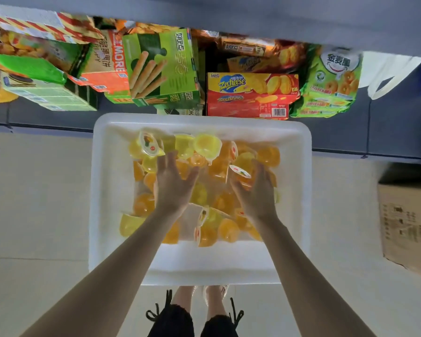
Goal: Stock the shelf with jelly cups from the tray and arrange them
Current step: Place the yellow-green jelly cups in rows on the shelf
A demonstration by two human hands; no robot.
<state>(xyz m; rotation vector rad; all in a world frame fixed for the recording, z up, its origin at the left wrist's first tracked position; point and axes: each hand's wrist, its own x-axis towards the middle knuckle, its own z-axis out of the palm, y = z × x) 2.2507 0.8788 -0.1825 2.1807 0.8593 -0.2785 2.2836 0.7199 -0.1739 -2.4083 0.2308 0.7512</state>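
A white tray [112, 190] sits on the floor in front of me, filled with several yellow and orange jelly cups [208, 144]. Both my hands reach down into it. My left hand [173, 186] lies over the cups left of the middle, its fingers straight and spread, touching them. My right hand [258, 193] is to the right, with thumb and fingers curled round an orange jelly cup with a white lid [240, 171]. The grey shelf [58, 117] runs across the top of the view, beyond the tray.
The low shelf holds snack boxes: a green wafer-stick box [161, 66], a red and yellow Zecheese box [250, 93] and a green biscuit bag [331, 86]. A cardboard box [408, 227] stands on the floor at the right. My feet [199, 295] are just behind the tray.
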